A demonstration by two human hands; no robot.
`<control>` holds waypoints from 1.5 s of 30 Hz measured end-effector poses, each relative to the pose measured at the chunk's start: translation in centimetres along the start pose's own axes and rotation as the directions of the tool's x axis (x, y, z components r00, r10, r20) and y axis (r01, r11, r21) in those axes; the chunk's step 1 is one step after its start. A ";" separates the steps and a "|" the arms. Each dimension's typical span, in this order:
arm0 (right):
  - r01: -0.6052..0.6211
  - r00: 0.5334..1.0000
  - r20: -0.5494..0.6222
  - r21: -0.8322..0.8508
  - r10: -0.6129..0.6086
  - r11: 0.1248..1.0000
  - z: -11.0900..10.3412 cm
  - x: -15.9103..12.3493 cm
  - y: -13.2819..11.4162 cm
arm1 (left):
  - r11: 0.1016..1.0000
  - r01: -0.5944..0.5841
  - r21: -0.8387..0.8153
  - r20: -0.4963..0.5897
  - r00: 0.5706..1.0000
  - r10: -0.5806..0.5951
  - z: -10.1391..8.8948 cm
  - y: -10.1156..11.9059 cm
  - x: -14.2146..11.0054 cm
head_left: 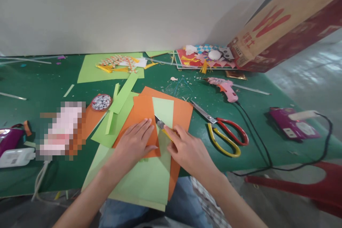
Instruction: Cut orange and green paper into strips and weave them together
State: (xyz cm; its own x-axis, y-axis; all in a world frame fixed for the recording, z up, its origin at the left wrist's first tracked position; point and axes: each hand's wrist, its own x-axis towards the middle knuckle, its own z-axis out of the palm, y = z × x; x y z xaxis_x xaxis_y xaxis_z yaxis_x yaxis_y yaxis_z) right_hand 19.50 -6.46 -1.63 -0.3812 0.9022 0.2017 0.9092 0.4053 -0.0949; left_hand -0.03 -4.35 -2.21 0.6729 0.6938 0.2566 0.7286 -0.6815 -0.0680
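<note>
My left hand (pixel 134 143) lies flat with fingers stretched out, pressing down an orange paper piece (pixel 140 114) on top of a light green sheet (pixel 149 181). My right hand (pixel 187 149) is closed around a yellow utility knife (pixel 163 128). Its blade tip rests at the right edge of the orange piece, on a small green paper (pixel 163 110). A larger orange sheet (pixel 181 112) lies underneath them all, on the green table (pixel 40 82).
Red-and-yellow scissors (pixel 227 131) lie right of the papers. Behind them is a pink glue gun (pixel 226 89) with its black cord. Green strips (pixel 123 94), a dish of googly eyes (pixel 100 102), woven paper crafts (pixel 117 62), a purple power strip (pixel 292 124), a cardboard box (pixel 283 25).
</note>
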 end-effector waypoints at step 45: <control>-0.047 0.988 0.146 -0.055 0.054 0.997 -0.2 2.4 0.3 | 0.992 0.086 -0.087 0.025 0.996 -0.084 1.0 0.0 1.0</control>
State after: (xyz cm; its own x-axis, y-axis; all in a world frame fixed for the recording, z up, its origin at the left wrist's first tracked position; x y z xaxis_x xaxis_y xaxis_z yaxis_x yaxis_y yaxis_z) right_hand 18.85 -4.19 -0.97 -0.3514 0.9348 0.0520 0.9339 0.3539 -0.0507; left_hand 0.80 -3.44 -2.94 0.6120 0.7544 0.2374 0.7701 -0.6368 0.0382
